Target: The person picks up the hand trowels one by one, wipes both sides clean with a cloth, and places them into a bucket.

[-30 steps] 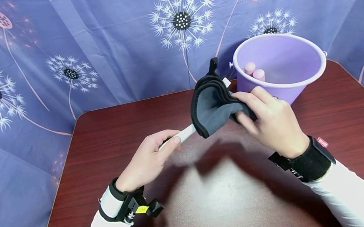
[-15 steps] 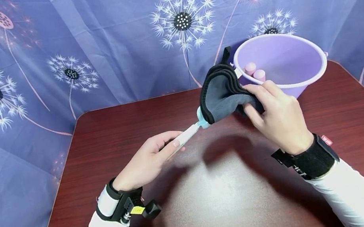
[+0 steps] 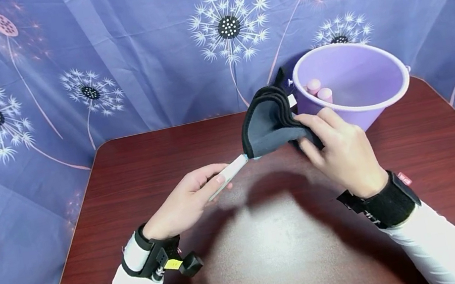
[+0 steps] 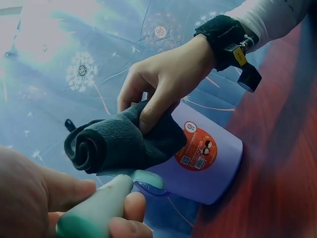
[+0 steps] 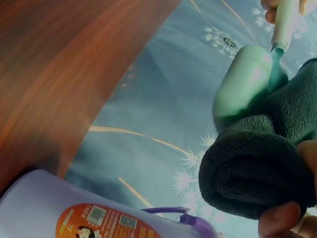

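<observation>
In the head view my left hand (image 3: pixel 187 199) grips the white handle of a scoop-like utensil (image 3: pixel 232 170), thumb along its top. Its pale green rounded head (image 5: pixel 242 82) shows in the right wrist view, partly covered by a dark grey cloth (image 3: pixel 268 130). Black edging, a hanging loop and a small white tag mark the cloth, which is folded in layers around the green head. My right hand (image 3: pixel 342 150) pinches the cloth's right end between thumb and fingers. Both hands are above the table, with the cloth between them.
A purple bucket (image 3: pixel 384 108) with an orange sticker (image 4: pixel 198 146) stands at the table's back right, just beyond my right hand. Two pink-topped items (image 3: pixel 319 90) stand inside it. A blue dandelion-print curtain (image 3: pixel 140 51) hangs behind the reddish-brown table (image 3: pixel 145 161).
The cloth slid right and up, baring the utensil's teal neck, then came back left and down over it. My right hand moved with it; my left hand stayed nearly still.
</observation>
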`<state>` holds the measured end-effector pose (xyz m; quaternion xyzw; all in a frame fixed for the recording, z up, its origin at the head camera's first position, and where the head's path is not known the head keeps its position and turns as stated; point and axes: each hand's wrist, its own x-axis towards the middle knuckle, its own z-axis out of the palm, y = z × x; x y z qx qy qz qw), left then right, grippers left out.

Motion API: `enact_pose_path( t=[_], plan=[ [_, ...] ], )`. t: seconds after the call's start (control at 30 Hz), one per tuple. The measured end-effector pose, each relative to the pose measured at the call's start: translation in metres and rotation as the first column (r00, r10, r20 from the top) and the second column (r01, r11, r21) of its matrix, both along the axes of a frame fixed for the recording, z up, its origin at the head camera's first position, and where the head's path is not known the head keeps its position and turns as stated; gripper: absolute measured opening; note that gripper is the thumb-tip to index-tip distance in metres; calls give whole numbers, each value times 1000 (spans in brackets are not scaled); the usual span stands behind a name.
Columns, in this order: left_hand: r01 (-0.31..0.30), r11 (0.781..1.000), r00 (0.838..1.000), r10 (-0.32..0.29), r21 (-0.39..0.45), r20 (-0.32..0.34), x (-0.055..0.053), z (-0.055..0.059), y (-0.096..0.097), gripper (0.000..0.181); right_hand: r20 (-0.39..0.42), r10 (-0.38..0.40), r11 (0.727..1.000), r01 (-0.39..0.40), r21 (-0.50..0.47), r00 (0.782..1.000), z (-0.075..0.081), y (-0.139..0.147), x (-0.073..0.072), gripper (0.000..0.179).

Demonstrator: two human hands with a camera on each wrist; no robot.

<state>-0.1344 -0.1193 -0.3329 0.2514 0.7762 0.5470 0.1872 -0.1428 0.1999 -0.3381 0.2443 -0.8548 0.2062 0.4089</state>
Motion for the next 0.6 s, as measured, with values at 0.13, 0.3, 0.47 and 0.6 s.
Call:
enact_pose_path(
  t=[0.13,0.3,0.47,0.6],
  plan=[
    [-16,1000,1000,16,-24,-7,0,0,2,23,-18,52,997,-51,55,998,-1,-4,1,36],
    [-46,997,998,42,-69,-53,0,-1,2,26,-7,121,987,-120,105,993,-1,-6,2,39],
    [-67,993,995,59,-95,-87,-1,-1,1,25,-40,176,976,-170,135,984,2,-9,3,36],
    [-65,993,994,56,-96,-89,-1,0,1,24,-89,212,967,-195,166,973,7,-14,6,32]
  ],
)
